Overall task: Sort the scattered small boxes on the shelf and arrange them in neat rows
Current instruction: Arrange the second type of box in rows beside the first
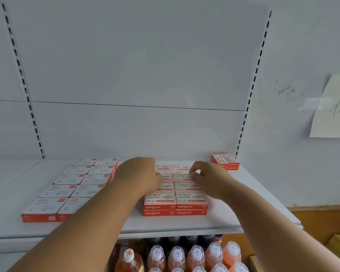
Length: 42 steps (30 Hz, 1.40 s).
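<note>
On the shelf (pixel 224 218), my hands (pixel 141 174) (pixel 206 177) pinch one "wengu 24/6" box (pixel 182 176); ten white-topped boxes (pixel 75 185) lie left.

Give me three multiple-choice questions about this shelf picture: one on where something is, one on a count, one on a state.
1. Where is the small separate pile of boxes?
A. back right of the shelf
B. front left
C. lower shelf

2. How many columns in the left block of boxes?
A. one
B. two
C. four

3. What are the right hand's fingers doing?
A. spread flat
B. pinched at a box in the middle block
C. holding a bottle

Answers: 1 A, by the back corner; 2 B, side-by-side pairs; 3 B, fingertips meet there.
</note>
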Each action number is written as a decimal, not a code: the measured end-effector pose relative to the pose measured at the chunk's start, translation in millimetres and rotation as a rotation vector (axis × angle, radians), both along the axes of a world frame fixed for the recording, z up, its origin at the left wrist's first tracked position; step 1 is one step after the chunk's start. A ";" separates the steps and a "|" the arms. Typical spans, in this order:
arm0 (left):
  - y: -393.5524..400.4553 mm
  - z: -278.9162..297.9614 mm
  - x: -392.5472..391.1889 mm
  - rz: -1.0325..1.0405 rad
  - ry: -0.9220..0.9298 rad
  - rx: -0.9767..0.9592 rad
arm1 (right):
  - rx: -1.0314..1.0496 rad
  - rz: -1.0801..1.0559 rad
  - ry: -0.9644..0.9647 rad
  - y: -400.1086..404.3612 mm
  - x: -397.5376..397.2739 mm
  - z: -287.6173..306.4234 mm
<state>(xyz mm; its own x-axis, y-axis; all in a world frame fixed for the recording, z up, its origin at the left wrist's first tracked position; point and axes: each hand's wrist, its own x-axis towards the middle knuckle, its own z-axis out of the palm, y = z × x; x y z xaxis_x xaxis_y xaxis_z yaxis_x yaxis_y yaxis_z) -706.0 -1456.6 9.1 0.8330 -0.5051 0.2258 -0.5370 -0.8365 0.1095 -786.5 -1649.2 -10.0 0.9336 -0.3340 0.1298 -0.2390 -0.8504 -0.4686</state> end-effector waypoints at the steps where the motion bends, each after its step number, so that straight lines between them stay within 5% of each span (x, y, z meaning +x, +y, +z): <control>1: -3.6 3.3 -2.2 0.006 -0.039 0.005 | -0.008 -0.007 -0.014 -2.0 -0.6 0.5; 17: -157.8 25.5 -13.9 -0.178 0.143 -0.025 | -0.076 -0.237 -0.159 -140.9 0.4 11.2; 24: -227.5 10.9 -4.9 0.027 0.238 0.043 | -0.059 -0.178 0.066 -175.5 11.7 -3.4; 32: -253.5 -1.3 -7.4 0.247 0.286 -0.017 | 0.191 -0.077 0.021 -204.7 20.6 -14.0; 42: -254.3 -1.4 -20.5 0.379 0.372 -0.204 | 0.233 -0.025 0.041 -211.7 25.5 -4.8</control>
